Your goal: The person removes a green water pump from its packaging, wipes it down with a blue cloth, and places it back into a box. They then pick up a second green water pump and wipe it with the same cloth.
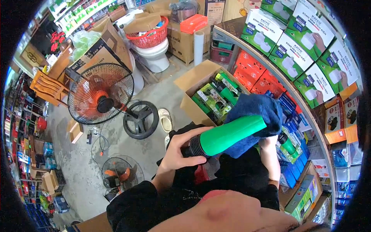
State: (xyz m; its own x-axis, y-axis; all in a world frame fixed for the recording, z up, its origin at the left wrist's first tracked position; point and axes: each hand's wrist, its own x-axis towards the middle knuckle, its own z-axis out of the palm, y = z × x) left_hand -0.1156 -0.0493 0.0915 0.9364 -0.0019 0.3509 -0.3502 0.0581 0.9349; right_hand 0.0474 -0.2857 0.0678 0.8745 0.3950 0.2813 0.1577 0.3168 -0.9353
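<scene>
My left hand (pixel 178 152) is wrapped round the black ribbed end of a green tube-shaped item (pixel 232 134), which points up to the right. A dark blue cloth (pixel 257 112) hangs over my right hand (pixel 269 144) and touches the far part of the green item. The fingers of my right hand are mostly hidden under the cloth. Just beyond, an open cardboard box (pixel 199 81) holds several green and black packages. Another green and black item (pixel 288 146) lies on packaging to the right of my right hand.
A standing fan (pixel 105 103) with a round black base (pixel 141 120) is at the left, and a smaller fan (pixel 123 174) lies below it. Stacked white and green boxes (pixel 291 54) line the curved shelf edge (pixel 286 71) at the right. Light clogs (pixel 165 120) rest on the floor.
</scene>
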